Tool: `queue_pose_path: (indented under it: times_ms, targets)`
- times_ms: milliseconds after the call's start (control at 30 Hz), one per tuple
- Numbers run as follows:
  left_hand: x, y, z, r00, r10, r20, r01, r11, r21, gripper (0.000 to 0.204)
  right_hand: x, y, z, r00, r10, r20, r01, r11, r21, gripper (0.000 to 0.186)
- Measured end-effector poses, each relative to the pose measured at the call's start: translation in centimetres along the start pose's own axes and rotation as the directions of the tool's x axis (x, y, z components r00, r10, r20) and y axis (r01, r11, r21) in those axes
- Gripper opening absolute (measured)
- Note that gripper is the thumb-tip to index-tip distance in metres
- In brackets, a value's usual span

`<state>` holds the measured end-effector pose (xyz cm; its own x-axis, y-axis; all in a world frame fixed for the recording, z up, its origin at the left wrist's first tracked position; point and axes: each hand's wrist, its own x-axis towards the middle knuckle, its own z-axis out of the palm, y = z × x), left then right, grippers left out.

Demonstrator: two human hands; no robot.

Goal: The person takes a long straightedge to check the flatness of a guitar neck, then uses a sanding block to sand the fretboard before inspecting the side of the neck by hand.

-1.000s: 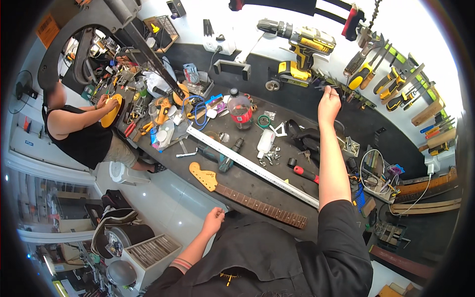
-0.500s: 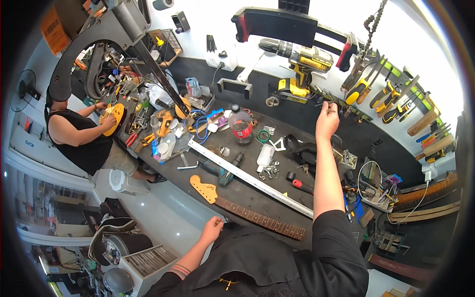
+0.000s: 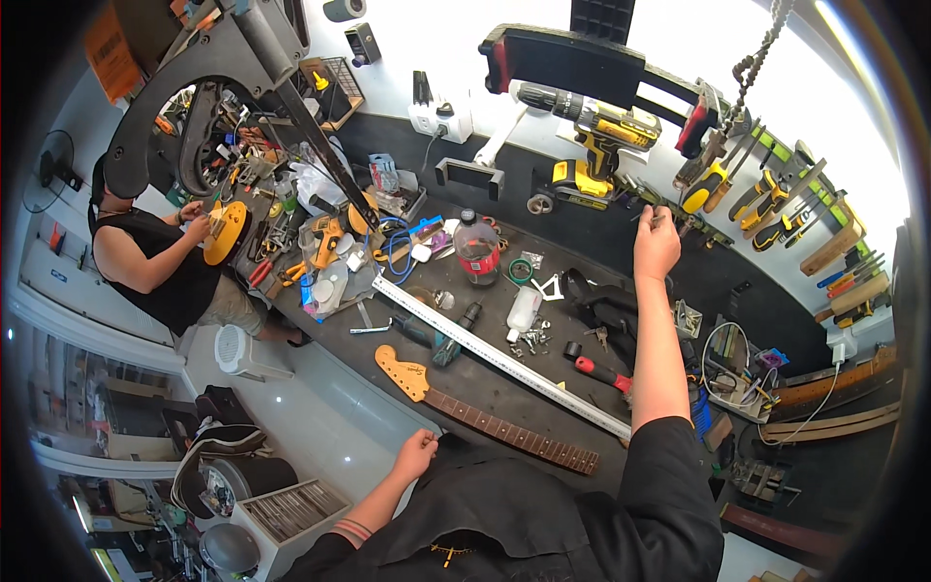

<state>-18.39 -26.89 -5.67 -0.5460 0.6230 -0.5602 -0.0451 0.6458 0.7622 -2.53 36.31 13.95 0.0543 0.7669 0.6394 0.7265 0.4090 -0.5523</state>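
Wooden and pale at the headstock, the guitar neck [image 3: 485, 417] lies flat on the dark workbench [image 3: 543, 291], its brown fretboard crossed by thin metal frets and running toward the person's body. Just beyond it a long metal straightedge [image 3: 499, 356] lies at a similar slant, bright and thin against the matte bench top. A clear plastic bottle with a red label [image 3: 477, 248] stands upright farther back, and a red-handled screwdriver [image 3: 601, 372] lies near the ruler's far side, among loose small metal parts.

At the wall a yellow and black cordless drill [image 3: 596, 145] hangs, blocky and hard-edged, with a row of yellow-handled hand tools [image 3: 766, 199] racked to its right.

The person's right hand [image 3: 657, 244] is raised to the wall rack beside the drill, fingers pinched together around a small slim tool or bit; what exactly it is I cannot tell, it is too small. The left hand [image 3: 417, 454] sits low at the near edge of the bench, fingers curled into a loose fist, touching the edge close to the fretboard end of the neck; whether it holds anything I cannot tell.

At the left, another person in a black sleeveless top works on a round yellow object [image 3: 225, 233].
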Motion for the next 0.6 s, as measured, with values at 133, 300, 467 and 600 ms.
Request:
queue_pose_path:
  times_ms: [133, 300, 467, 600]
  targets:
    - [-0.2, 1.0, 0.1, 1.000, 0.000, -0.006, 0.001, 0.998, 0.058, 0.015, 0.0, -0.4, -0.2, 0.999, 0.050, 0.012, -0.050, 0.999, -0.014, 0.028]
    - [0.6, 1.4, -0.4, 1.000, 0.016, -0.005, -0.016, 0.999, 0.039, 0.015, 0.2, 0.0, -0.4, 0.992, 0.123, 0.009, -0.123, 0.990, 0.071, 0.029]
    - [0.5, 1.1, -0.4, 1.000, 0.010, 0.003, -0.010, 1.000, 0.028, 0.016, 0.3, 0.2, -0.9, 0.986, 0.160, 0.052, -0.164, 0.982, 0.089, 0.034]
    - [0.3, 1.0, -0.3, 1.000, 0.003, 0.014, -0.003, 0.999, 0.038, 0.015, 0.3, 0.0, -1.4, 0.982, 0.145, 0.118, -0.147, 0.989, 0.013, 0.037]
